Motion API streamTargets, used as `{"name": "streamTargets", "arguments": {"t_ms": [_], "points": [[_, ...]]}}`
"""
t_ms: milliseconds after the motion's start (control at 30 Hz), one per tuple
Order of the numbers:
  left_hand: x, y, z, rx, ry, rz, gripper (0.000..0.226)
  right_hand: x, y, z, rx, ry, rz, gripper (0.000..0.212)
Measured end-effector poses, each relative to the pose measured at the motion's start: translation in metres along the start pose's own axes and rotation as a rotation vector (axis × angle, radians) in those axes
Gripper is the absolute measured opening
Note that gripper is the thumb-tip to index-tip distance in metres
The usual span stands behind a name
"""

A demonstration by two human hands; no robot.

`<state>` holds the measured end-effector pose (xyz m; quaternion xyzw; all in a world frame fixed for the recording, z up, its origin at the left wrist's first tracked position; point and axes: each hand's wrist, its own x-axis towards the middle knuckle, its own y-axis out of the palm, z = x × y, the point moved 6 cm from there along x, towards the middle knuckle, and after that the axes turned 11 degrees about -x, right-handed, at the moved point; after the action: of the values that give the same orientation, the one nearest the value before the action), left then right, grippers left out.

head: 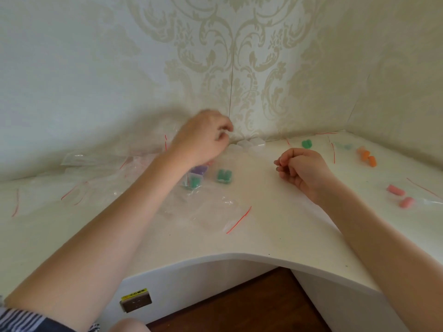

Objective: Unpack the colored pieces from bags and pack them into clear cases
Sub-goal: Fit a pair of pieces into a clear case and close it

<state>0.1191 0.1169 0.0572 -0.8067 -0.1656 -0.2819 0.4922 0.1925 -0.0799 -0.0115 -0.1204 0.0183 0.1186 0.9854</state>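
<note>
Filled cases (224, 176) lie left of loose pieces (366, 156).

The worktop (275, 226) is showing a smooth, off-white surface with a soft sheen. The bags (96, 183) are lying as thin, clear, glossy plastic film, crinkling and catching light, with red strips along their edges. The green pieces (224, 176) and the orange pieces (366, 156) are looking matt and soft, like foam. The clear cases (251, 143) are appearing as glossy transparent plastic. The wall (239, 56) is wearing lightly embossed patterned wallpaper. The floor (251, 305) is showing dark polished wood.
</note>
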Motion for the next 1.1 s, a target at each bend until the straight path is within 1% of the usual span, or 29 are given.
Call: {"name": "streamTargets", "arguments": {"t_ms": [33,67,100,133,267,467,567,700,767,833,900,933,1000,1033,1100], "points": [[-0.003,0.019,0.005,0.012,-0.08,0.16,0.025,0.0,0.001,0.0,-0.014,-0.006,0.011,0.041],[-0.008,0.033,0.009,0.056,-0.129,0.271,0.027,0.0,0.001,0.0,-0.017,-0.011,0.023,0.04],[-0.012,0.042,0.011,0.1,-0.137,0.333,0.027,0.0,0.002,0.0,-0.009,-0.012,0.034,0.039],[-0.015,0.047,0.011,0.117,-0.125,0.357,0.027,0.0,0.003,0.0,0.005,-0.01,0.041,0.038],[-0.014,0.043,0.011,0.027,-0.179,0.323,0.027,-0.001,0.006,0.001,0.09,0.01,0.064,0.03],[-0.015,0.046,0.018,-0.173,-0.315,0.349,0.032,-0.005,0.013,0.001,0.183,0.068,0.118,0.025],[-0.014,0.048,0.02,-0.194,-0.312,0.332,0.027,-0.006,0.013,0.0,0.185,0.064,0.127,0.023],[-0.013,0.048,0.021,-0.208,-0.321,0.299,0.029,-0.008,0.015,-0.001,0.118,0.081,0.165,0.022],[-0.012,0.047,0.019,-0.205,-0.292,0.253,0.032,-0.009,0.015,-0.001,0.015,0.085,0.154,0.023],[-0.011,0.044,0.012,-0.215,-0.234,0.18,0.037,-0.009,0.013,0.0,-0.086,0.039,0.119,0.023],[-0.01,0.042,-0.001,-0.254,-0.151,0.109,0.042,-0.009,0.012,0.003,-0.153,-0.031,0.076,0.016],[-0.01,0.042,-0.009,-0.267,-0.095,0.08,0.044,-0.009,0.012,0.004,-0.169,-0.059,0.066,0.017],[-0.011,0.041,-0.026,-0.258,0.029,0.042,0.048,-0.01,0.014,0.006,-0.181,-0.099,0.088,0.03],[-0.012,0.042,-0.035,-0.246,0.092,0.037,0.05,-0.012,0.016,0.007,-0.198,-0.125,0.104,0.034],[-0.017,0.045,-0.048,-0.208,0.209,0.052,0.056,-0.015,0.019,0.012,-0.285,-0.205,0.105,0.036]]}}
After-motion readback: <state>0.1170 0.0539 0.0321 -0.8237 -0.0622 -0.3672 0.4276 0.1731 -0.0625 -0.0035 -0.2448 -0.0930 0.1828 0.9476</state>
